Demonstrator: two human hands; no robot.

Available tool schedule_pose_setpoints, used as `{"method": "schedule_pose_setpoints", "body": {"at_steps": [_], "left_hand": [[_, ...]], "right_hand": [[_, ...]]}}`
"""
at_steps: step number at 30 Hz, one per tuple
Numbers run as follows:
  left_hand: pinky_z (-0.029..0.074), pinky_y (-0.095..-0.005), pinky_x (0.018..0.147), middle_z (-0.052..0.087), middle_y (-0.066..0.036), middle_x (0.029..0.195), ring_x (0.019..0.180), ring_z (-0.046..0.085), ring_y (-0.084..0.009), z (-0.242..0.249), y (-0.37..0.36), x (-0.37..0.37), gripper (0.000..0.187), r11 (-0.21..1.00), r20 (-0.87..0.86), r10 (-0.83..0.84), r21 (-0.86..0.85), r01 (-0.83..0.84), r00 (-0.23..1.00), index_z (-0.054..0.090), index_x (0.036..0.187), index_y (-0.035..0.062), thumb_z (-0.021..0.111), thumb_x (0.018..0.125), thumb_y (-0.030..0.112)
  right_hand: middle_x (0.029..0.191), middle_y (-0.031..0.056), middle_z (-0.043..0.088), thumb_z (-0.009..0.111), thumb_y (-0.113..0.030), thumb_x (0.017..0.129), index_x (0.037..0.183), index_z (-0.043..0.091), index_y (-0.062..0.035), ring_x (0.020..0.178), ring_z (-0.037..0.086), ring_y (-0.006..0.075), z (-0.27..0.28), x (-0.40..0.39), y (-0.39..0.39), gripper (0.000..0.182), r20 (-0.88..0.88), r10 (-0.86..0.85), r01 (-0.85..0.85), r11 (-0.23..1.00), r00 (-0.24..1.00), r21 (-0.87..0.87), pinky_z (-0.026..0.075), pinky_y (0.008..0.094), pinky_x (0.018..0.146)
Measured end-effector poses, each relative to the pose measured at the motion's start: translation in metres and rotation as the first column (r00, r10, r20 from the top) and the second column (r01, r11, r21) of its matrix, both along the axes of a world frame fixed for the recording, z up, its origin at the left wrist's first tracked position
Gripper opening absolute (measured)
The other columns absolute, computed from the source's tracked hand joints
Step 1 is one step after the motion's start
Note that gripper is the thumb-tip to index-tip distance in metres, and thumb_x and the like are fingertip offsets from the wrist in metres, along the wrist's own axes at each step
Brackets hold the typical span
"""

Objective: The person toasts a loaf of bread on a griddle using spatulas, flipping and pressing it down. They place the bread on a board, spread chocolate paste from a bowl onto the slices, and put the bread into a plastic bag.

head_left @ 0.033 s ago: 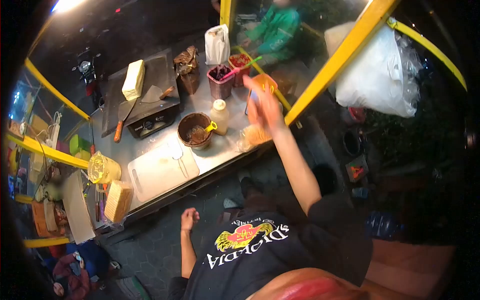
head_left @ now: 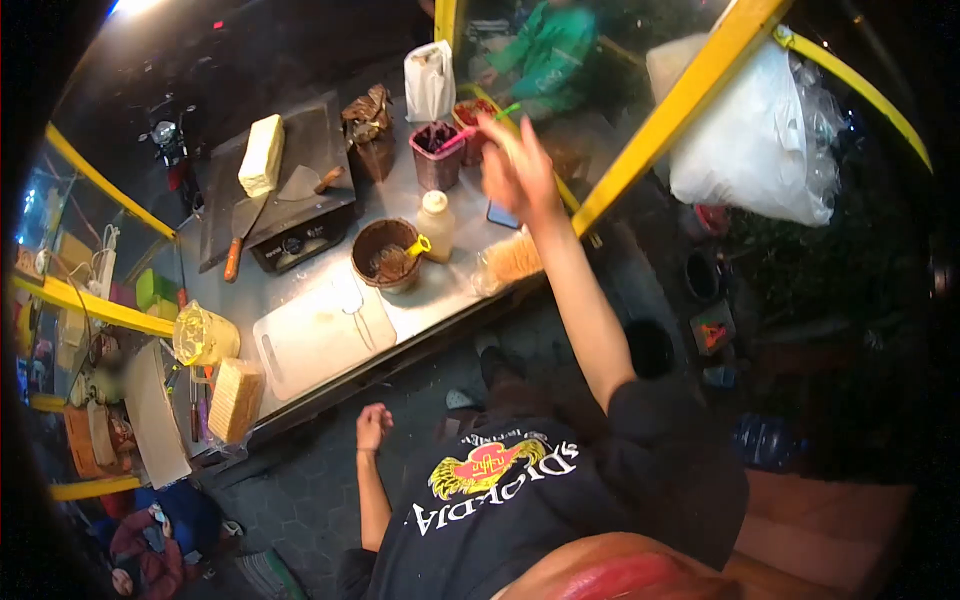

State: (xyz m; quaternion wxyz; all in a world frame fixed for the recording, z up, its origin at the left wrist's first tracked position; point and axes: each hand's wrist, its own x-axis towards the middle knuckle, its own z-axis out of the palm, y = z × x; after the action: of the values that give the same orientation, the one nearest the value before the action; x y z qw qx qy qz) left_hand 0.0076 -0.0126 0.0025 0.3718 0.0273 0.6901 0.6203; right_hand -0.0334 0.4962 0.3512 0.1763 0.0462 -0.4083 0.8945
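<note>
Looking down through the head view, I see my right hand [head_left: 518, 178] up over the far right part of the shiny counter [head_left: 440, 298]. Its fingers are spread wide, and I see no thing in them. The pointing finger is by a tub of red stuff [head_left: 474, 152], but I cannot tell if it touches. Just beside that tub is a tub of dark purple stuff [head_left: 437, 173], with a pink handle [head_left: 455, 138] poking out. A flat blue thing [head_left: 502, 216] lies partly hidden behind my hand. Some bread in a clear bag [head_left: 512, 262] sits by the counter's edge, under my wrist. Left of that stand a pale bottle [head_left: 436, 222] and a brown bowl [head_left: 382, 236], and a yellow handle [head_left: 420, 245] leans out of the bowl. My left hand [head_left: 373, 427] hangs low over the floor, well apart from the other one. Its fingers are curled in, and I cannot tell if they hold something. The thing nearest to it is a white board [head_left: 318, 345], lying flat on the counter. Behind the clear screen, a person in green [head_left: 553, 65] is near the tubs.
</note>
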Motion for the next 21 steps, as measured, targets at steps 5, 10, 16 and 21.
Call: {"method": "schedule_pose_setpoints", "body": {"at_steps": [5,10,16,21], "left_hand": [[0.047,-0.0227,0.058,0.068,-0.003,0.09,0.071,0.063,-0.0095,0.031,-0.008,0.003,0.028,0.973,-0.04,0.179,-0.139,-0.183,0.983,0.061,0.11,0.0082,0.049,0.101,0.032],[0.05,-0.0239,0.064,0.069,-0.005,0.096,0.076,0.064,-0.0104,0.019,-0.063,0.068,0.03,0.954,0.095,0.272,-0.153,-0.256,0.957,0.061,0.114,0.0074,0.049,0.101,0.032],[0.05,-0.0242,0.065,0.067,-0.005,0.093,0.076,0.062,-0.0111,0.1,-0.111,0.069,0.029,0.814,0.041,0.581,-0.009,-0.581,0.813,0.061,0.113,0.0041,0.048,0.102,0.028],[0.049,-0.0257,0.069,0.067,-0.007,0.091,0.078,0.063,-0.0135,0.192,-0.089,-0.053,0.024,0.804,-0.613,0.433,-0.069,-0.591,0.661,0.063,0.106,0.0002,0.049,0.101,0.018]], "right_hand": [[0.064,0.0014,0.035,0.028,-0.053,0.101,0.125,0.039,0.0077,0.048,0.032,0.0122,0.027,-0.111,0.051,0.067,0.077,0.126,-0.101,0.957,0.989,-0.273,0.031,0.0263,0.045],[0.052,-0.0008,0.032,0.029,-0.045,0.104,0.12,0.051,0.004,0.037,0.026,0.0096,0.014,-0.089,0.019,0.056,0.18,0.278,-0.288,0.957,0.944,0.031,0.027,0.0242,0.037],[0.048,-0.0016,0.051,0.065,-0.032,0.089,0.079,0.065,-0.0044,0.036,0.045,0.0053,-0.124,0.099,-0.042,0.03,0.764,0.376,-0.668,0.738,0.524,0.095,0.034,0.0205,0.035],[0.072,0.0088,0.066,0.063,-0.03,0.088,0.078,0.066,-0.0051,0.064,0.064,0.0199,-0.346,0.276,-0.074,0.027,0.857,-0.496,-0.97,-0.241,0.139,0.018,0.049,0.0404,0.057]]}}
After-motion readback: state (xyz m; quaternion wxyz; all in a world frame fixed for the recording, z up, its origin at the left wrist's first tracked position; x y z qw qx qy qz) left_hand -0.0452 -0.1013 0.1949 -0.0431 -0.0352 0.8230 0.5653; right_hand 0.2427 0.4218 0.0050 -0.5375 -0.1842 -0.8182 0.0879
